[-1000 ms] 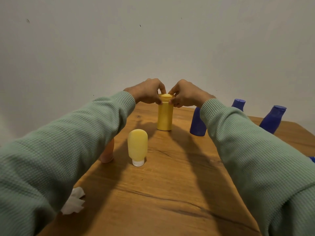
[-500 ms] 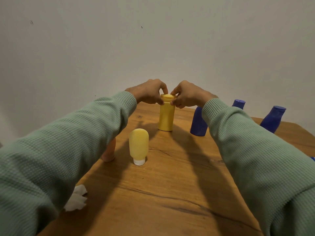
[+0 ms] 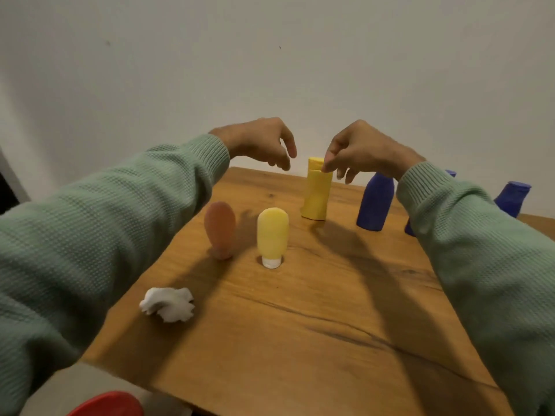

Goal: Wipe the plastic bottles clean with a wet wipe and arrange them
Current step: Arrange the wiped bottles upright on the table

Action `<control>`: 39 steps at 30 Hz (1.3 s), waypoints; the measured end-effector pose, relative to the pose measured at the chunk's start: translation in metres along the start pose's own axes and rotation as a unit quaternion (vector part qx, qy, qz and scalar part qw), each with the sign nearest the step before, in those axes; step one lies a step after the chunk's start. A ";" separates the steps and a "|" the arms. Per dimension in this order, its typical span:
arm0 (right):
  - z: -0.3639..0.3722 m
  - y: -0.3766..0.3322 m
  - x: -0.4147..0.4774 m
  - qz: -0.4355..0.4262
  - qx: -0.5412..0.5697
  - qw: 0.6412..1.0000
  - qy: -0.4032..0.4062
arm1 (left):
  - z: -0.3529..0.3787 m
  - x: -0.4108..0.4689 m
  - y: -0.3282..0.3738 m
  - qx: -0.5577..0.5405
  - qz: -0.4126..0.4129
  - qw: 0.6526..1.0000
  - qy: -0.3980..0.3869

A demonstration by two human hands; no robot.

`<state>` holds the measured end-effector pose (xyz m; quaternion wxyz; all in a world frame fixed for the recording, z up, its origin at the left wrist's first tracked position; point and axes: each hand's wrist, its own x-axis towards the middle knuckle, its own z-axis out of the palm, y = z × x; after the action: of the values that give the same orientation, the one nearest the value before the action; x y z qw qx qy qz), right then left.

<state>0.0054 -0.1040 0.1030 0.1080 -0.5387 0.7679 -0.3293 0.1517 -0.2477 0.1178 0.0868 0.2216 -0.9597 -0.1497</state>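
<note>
A tall yellow bottle (image 3: 316, 195) stands upright near the table's far edge. My left hand (image 3: 261, 142) hovers just left of its top with loosely curled fingers and holds nothing. My right hand (image 3: 360, 151) hangs over its right side, fingertips at the cap's edge without gripping it. A yellow tube (image 3: 272, 232) stands on its white cap in front, with an orange tube (image 3: 220, 228) to its left. A blue bottle (image 3: 375, 202) stands right of the yellow one and another blue bottle (image 3: 512, 199) sits farther right. A crumpled white wipe (image 3: 168, 304) lies front left.
The wooden table (image 3: 300, 340) ends at a bare wall close behind the bottles. My right sleeve hides part of a third blue bottle (image 3: 450, 173). A red object (image 3: 108, 405) shows below the table's near-left edge.
Both hands let go of the tall yellow bottle's cap and rose slightly apart. The view shifted, bringing the orange tube and the wipe fully into sight.
</note>
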 end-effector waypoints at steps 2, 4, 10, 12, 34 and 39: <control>0.008 -0.009 -0.006 0.004 0.022 0.998 -0.065 | -0.004 -0.016 -0.002 -0.001 -0.014 1.000 -0.028; 0.018 -0.016 -0.010 0.011 0.019 0.992 -0.125 | -0.006 -0.031 -0.003 0.020 -0.032 0.997 -0.070; 0.046 -0.031 -0.019 0.011 0.008 0.975 -0.223 | 0.003 -0.058 -0.013 0.072 -0.048 0.980 -0.181; 0.052 -0.036 -0.021 0.006 0.009 0.974 -0.226 | 0.010 -0.063 -0.017 0.077 -0.041 0.979 -0.183; 0.063 -0.040 0.061 -0.055 -0.049 0.989 -0.125 | -0.003 -0.004 -0.056 0.196 0.028 0.980 -0.033; 0.072 -0.028 0.086 -0.045 -0.067 0.991 -0.111 | 0.004 0.020 -0.075 0.170 0.019 0.985 -0.036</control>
<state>0.0300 -0.2148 0.0813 0.1415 -0.6122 0.7462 -0.2202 0.1629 -0.3202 0.0921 0.0160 0.2094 -0.9777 0.0090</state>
